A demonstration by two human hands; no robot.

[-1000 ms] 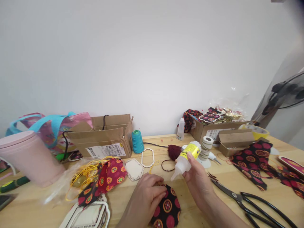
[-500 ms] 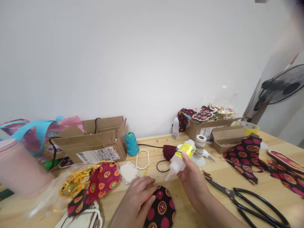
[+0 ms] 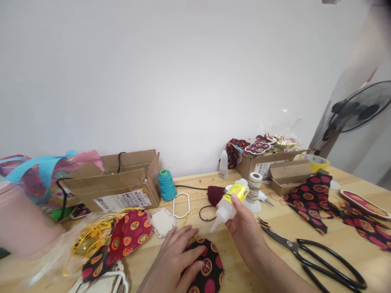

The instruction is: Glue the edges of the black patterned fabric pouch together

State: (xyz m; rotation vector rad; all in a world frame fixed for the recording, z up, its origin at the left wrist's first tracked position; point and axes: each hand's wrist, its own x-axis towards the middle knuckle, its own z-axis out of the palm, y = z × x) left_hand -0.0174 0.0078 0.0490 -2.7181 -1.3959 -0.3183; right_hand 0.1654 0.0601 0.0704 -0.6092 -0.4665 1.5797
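Observation:
In my right hand [image 3: 244, 226] is a clear glue bottle [image 3: 232, 199] with a yellow label, tilted so its nozzle points down and to the left. Below the nozzle lies a rounded piece of black patterned fabric [image 3: 210, 266] with pink and orange circles. My left hand [image 3: 180, 252] rests on the left side of this piece, fingers stretched and somewhat apart. The nozzle tip is above the fabric's upper edge; whether any glue comes out cannot be seen. A yellow cord [image 3: 190, 215] runs out beyond my left fingertips, near a white frame [image 3: 181, 205].
Black scissors [image 3: 305, 252] lie to the right, near fabric scraps [image 3: 310, 201]. Cardboard boxes [image 3: 119, 183] stand along the wall with a teal thread cone [image 3: 167, 185] and dark red yarn [image 3: 215, 195]. At left are a pink container [image 3: 27, 224] and red fabric [image 3: 131, 232].
My left fingers have spread and stretched further over the black fabric piece. The glue bottle stays tilted in my right hand. The whole view has shifted slightly.

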